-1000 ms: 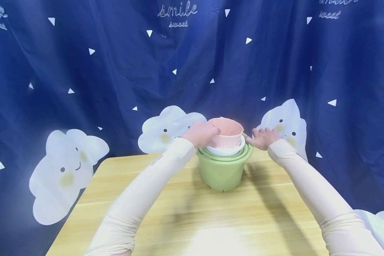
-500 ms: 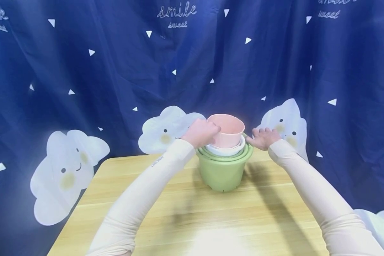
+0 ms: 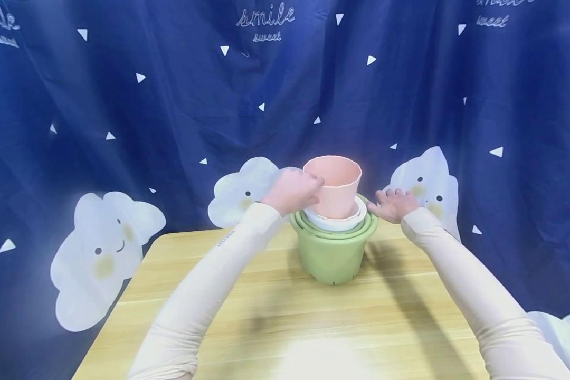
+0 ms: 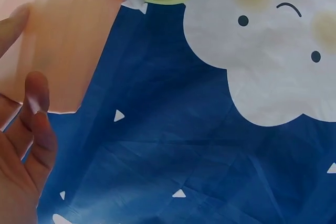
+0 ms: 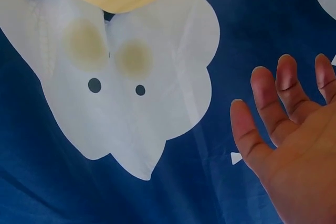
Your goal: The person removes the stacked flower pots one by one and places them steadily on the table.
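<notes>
Pink plant pot (image 3: 338,199) just right of left hand (image 3: 294,191), gripped at its left side near rim. Pot's lower end within white pot (image 3: 334,225), nested in green plant pots (image 3: 332,258) on wooden table (image 3: 218,316). Right hand (image 3: 393,205) ungrasping, fingers spread, thumb at green pots' right rim; contact unclear.

The navy curtain (image 3: 180,100) read "smile" above "sweet"; small lettering (image 3: 226,238) on the left sleeve (image 3: 209,279) was illegible.
</notes>
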`<state>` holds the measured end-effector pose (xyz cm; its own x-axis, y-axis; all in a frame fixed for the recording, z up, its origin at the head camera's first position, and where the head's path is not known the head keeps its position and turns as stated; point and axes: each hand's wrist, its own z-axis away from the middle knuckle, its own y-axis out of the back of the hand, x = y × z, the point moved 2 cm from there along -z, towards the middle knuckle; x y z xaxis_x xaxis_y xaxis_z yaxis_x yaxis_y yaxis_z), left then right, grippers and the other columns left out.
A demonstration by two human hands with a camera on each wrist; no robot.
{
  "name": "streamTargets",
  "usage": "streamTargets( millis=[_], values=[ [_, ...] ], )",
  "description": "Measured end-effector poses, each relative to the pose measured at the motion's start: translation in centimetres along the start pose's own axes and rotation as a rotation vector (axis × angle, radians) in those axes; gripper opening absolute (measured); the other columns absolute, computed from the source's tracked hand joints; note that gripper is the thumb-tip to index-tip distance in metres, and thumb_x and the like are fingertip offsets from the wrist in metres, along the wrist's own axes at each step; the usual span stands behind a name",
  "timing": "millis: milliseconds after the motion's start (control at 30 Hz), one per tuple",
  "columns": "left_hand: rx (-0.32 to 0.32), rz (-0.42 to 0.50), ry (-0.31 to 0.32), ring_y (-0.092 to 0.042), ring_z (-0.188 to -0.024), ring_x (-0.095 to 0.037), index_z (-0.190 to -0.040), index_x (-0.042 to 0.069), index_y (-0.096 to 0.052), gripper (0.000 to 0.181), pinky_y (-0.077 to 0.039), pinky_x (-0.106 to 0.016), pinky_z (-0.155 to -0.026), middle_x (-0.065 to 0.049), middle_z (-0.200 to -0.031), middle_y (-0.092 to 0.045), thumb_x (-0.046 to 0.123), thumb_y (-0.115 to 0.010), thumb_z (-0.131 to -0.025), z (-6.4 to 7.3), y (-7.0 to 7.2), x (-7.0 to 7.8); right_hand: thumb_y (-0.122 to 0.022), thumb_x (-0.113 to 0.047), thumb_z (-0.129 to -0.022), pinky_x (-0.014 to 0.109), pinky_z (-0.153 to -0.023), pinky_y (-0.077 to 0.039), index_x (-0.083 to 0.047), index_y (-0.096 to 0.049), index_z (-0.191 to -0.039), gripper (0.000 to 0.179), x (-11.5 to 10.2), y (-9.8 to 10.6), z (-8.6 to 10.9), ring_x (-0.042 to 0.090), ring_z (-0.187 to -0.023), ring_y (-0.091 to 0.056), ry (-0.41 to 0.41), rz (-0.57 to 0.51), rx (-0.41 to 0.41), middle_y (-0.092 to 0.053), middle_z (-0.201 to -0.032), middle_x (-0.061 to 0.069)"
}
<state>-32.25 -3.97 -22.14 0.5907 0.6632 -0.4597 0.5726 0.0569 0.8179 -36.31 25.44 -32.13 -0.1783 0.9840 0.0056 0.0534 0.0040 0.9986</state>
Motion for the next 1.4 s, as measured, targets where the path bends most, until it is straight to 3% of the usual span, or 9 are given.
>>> streamTargets(
  millis=[233, 467, 733, 867, 1067, 1200, 1400],
  values=[
    [0.029, 0.041, 0.001, -0.073, -0.079, -0.027, -0.103, 0.015, -0.069, 0.021, -0.059, -0.044, -0.07, -0.001, -0.093, -0.074, 0.034, -0.074, -0.094, 0.1, 0.1, -0.6, -0.026, -0.061, -0.102, 0.068, -0.102, -0.04, -0.001, -0.049, -0.142, 0.076, -0.1, 0.3, 0.1, 0.05, -0.127, -0.051, -0.011, -0.017, -0.014, -0.056, -0.14, 0.03],
    [0.018, 0.069, 0.018, -0.072, -0.076, -0.028, -0.101, 0.014, -0.067, 0.018, -0.058, -0.046, -0.064, -0.002, -0.09, -0.071, 0.03, -0.071, -0.095, 0.6, 0.6, -0.9, -0.026, -0.062, -0.1, 0.068, -0.103, -0.04, -0.001, -0.052, -0.138, 0.076, 0.0, -0.2, -0.1, 0.05, -0.127, -0.052, -0.027, -0.029, -0.027, -0.057, -0.139, 0.03],
    [0.05, 0.078, 0.045, -0.073, -0.079, -0.031, -0.098, 0.012, -0.066, 0.015, -0.057, -0.048, -0.064, -0.004, -0.091, -0.072, 0.026, -0.067, -0.096, 1.6, 0.9, -2.5, -0.025, -0.063, -0.101, 0.068, -0.1, -0.041, -0.001, -0.05, -0.138, 0.077, 0.0, -0.2, -0.1, 0.051, -0.125, -0.051, -0.022, -0.044, -0.035, -0.056, -0.136, 0.031],
    [0.063, 0.06, 0.057, -0.073, -0.082, -0.031, -0.098, 0.011, -0.066, 0.015, -0.058, -0.047, -0.065, -0.005, -0.093, -0.073, 0.025, -0.068, -0.095, 2.4, 0.7, -3.5, -0.025, -0.063, -0.101, 0.067, -0.099, -0.04, -0.001, -0.05, -0.138, 0.077, 0.0, -0.2, 0.0, 0.05, -0.125, -0.051, -0.018, -0.049, -0.037, -0.056, -0.138, 0.03],
    [0.017, 0.06, 0.142, -0.072, -0.078, -0.034, -0.101, 0.011, -0.066, 0.021, -0.058, -0.048, -0.064, -0.007, -0.095, -0.073, 0.031, -0.07, -0.096, 3.8, 0.2, -5.0, -0.024, -0.063, -0.101, 0.068, -0.099, -0.04, 0.0, -0.049, -0.137, 0.077, 0.0, -0.2, 0.1, 0.05, -0.125, -0.051, -0.014, -0.055, -0.03, -0.056, -0.138, 0.031],
    [0.024, 0.071, 0.188, -0.072, -0.075, -0.035, -0.1, 0.011, -0.066, 0.021, -0.057, -0.05, -0.064, -0.007, -0.091, -0.073, 0.03, -0.071, -0.095, 4.7, -0.2, -5.9, -0.022, -0.062, -0.101, 0.066, -0.095, -0.041, -0.001, -0.051, -0.132, 0.075, 0.1, -0.3, 0.1, 0.05, -0.121, -0.053, -0.015, -0.052, -0.019, -0.057, -0.135, 0.031],
    [0.0, 0.106, 0.215, -0.071, -0.076, -0.039, -0.099, 0.009, -0.064, 0.023, -0.057, -0.055, -0.064, -0.008, -0.091, -0.072, 0.03, -0.073, -0.095, 6.4, -1.4, -7.0, -0.022, -0.064, -0.101, 0.069, -0.098, -0.04, 0.0, -0.05, -0.135, 0.077, -0.1, -0.3, 0.1, 0.051, -0.125, -0.051, -0.015, -0.059, -0.032, -0.056, -0.137, 0.032]
  ],
)
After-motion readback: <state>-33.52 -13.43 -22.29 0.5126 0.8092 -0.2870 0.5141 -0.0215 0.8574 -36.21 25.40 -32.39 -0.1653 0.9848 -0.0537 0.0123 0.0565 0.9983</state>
